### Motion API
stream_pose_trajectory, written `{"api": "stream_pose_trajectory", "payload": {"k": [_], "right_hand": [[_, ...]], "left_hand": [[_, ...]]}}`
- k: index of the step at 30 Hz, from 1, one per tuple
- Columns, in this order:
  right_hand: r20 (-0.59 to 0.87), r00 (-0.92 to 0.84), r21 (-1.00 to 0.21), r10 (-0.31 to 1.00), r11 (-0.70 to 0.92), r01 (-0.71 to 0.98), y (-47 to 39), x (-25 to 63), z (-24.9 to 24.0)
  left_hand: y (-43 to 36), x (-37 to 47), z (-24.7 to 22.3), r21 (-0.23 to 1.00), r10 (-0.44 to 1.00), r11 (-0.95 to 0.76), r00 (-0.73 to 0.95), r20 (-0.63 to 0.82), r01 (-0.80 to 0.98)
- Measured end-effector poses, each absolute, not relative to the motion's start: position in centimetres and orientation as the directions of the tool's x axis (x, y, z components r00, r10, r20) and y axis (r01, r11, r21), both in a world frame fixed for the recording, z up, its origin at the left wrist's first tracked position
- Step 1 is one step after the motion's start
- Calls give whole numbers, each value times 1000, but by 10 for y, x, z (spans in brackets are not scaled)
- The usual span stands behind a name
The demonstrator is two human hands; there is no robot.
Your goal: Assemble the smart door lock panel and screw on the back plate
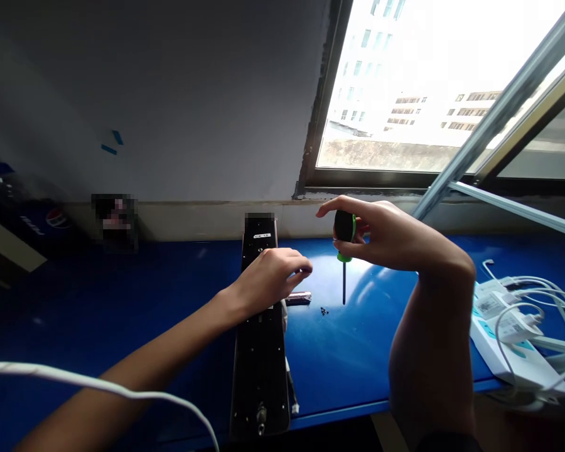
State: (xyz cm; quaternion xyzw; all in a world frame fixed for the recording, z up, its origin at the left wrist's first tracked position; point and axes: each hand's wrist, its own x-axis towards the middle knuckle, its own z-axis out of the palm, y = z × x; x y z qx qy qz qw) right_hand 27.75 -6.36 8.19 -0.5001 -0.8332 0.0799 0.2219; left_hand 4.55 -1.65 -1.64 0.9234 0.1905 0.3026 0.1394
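My right hand [376, 235] grips a screwdriver [344, 282] by its black and green handle, above the table and apart from everything else. Its dark shaft points straight down. Over the long black metal panel [258, 370] is my left hand [280, 276], thumb and fingertips pinched together; whatever sits between them is too small to make out. Several tiny dark screws [324, 311] lie in a small cluster on the blue table, right of the panel. Beside the left hand lies a shiny cylindrical piece [299, 298], partly hidden.
At the right, a white power strip [513, 351] carries chargers and tangled cables. A white cable [98, 384] crosses the lower left foreground. A short wire with a connector [294, 402] protrudes by the panel. A metal bar [499, 107] slants past the window. The blue table [136, 307] meets the wall behind.
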Motion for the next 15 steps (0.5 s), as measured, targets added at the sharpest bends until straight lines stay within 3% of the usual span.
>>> {"api": "stream_pose_trajectory", "payload": {"k": [6, 11, 15], "right_hand": [[220, -367, -405, 904, 427, 809, -72, 298, 83], [196, -338, -426, 921, 390, 816, -77, 310, 85], [227, -337, -407, 914, 403, 820, -82, 315, 86]], "left_hand": [[3, 104, -22, 407, 406, -856, 903, 143, 320], [12, 133, -36, 407, 298, -874, 954, 22, 264], [12, 141, -46, 401, 301, -877, 953, 31, 264]]}}
